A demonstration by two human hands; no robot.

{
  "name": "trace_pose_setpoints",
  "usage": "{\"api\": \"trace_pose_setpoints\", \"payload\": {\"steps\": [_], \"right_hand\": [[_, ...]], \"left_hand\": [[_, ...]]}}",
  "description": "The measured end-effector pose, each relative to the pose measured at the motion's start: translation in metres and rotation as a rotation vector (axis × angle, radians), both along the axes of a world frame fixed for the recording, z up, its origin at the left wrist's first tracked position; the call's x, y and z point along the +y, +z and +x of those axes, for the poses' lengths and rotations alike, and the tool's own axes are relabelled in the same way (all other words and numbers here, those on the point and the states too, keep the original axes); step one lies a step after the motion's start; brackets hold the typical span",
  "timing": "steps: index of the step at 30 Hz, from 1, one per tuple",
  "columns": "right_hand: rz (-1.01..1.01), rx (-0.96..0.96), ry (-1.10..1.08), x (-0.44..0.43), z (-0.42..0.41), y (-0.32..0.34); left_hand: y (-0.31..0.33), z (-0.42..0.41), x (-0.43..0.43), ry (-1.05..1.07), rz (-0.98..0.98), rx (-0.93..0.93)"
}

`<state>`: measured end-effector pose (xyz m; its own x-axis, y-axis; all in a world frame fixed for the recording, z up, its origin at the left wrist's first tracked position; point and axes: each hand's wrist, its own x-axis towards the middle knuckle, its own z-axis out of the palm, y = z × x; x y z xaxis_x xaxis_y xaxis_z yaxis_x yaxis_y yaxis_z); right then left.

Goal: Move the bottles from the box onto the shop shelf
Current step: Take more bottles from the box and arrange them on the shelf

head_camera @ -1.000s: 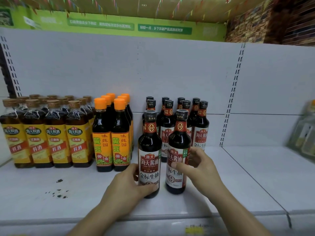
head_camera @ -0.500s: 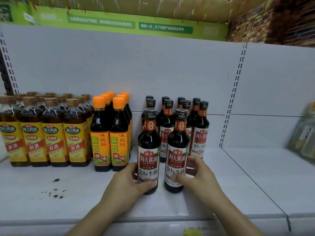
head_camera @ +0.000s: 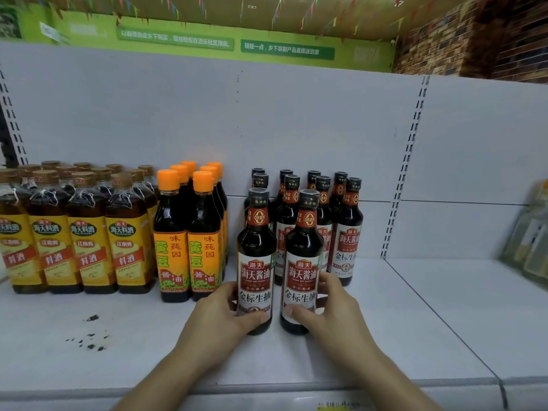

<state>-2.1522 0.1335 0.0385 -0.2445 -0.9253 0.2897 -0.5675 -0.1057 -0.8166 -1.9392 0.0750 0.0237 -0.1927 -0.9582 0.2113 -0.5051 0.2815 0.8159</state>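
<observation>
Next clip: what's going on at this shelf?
A person is stocking a white shop shelf. The left hand grips one soy sauce bottle, the right hand a second bottle beside it. Both stand upright on it, in front of matching bottles. Orange-capped bottles and yellow-labelled bottles stand further left.

It was a shop. A long white shelf [head_camera: 415, 321] held rows of the same bottles, all with their labels facing out. Brown-capped bottles [head_camera: 127, 253] with yellow labels stood at the left end. Orange-capped bottles [head_camera: 204, 247] stood just beside them, and black-capped bottles [head_camera: 345, 232] near the middle. Metal strips [head_camera: 406, 173] with little slots ran up the white back wall [head_camera: 207, 114]. Above it hung a green sign [head_camera: 287, 48] with white writing and strings of small colored flags [head_camera: 202, 8]. A brick wall [head_camera: 489, 48] stood at the top right.
</observation>
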Motion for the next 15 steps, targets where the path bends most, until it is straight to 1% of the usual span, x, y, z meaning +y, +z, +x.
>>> {"api": "trace_pose_setpoints", "payload": {"steps": [5,15], "right_hand": [[0.004,0.005,0.006,-0.009,0.002,0.000],[-0.010,0.017,0.033,-0.029,0.001,0.001]], "left_hand": [[0.000,-0.003,-0.009,0.024,0.001,-0.006],[0.006,-0.007,-0.022,0.002,0.012,-0.009]]}}
